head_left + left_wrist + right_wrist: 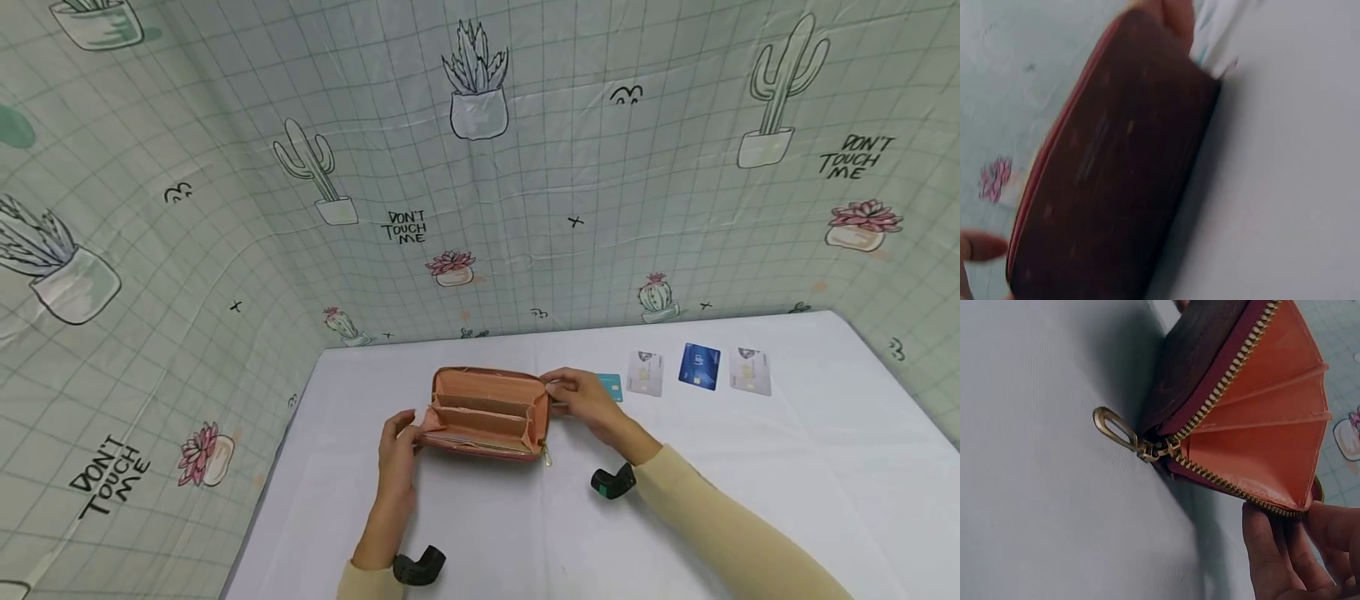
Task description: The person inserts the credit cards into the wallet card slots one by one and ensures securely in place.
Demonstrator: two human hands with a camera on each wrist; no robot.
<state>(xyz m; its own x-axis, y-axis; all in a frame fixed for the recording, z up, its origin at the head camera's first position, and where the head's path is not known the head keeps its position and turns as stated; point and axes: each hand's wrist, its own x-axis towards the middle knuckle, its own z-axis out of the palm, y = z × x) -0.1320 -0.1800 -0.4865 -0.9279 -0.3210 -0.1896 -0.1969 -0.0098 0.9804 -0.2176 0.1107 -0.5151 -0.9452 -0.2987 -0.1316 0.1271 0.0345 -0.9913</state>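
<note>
An unzipped wallet (486, 383) stands spread apart on the white table, its orange-pink lining and inner dividers facing up. My left hand (397, 458) holds its near left corner between thumb and fingers. At the far right corner my right hand (588, 404) pinches the zipped edge, thumb inside and fingers behind. The right wrist view shows the brass zip's pull (1116, 428) hanging at the near right end, beside the pleated side lining. In the left wrist view the wallet's dark brown outer face (1110, 169) fills the middle, somewhat blurred.
Right of the wallet lie a teal card (612, 387), partly behind my right hand, a grey card (645, 373), a blue card (700, 367) and another grey card (750, 371). A patterned cloth (525, 183) hangs behind the table (540, 533) and along its sides.
</note>
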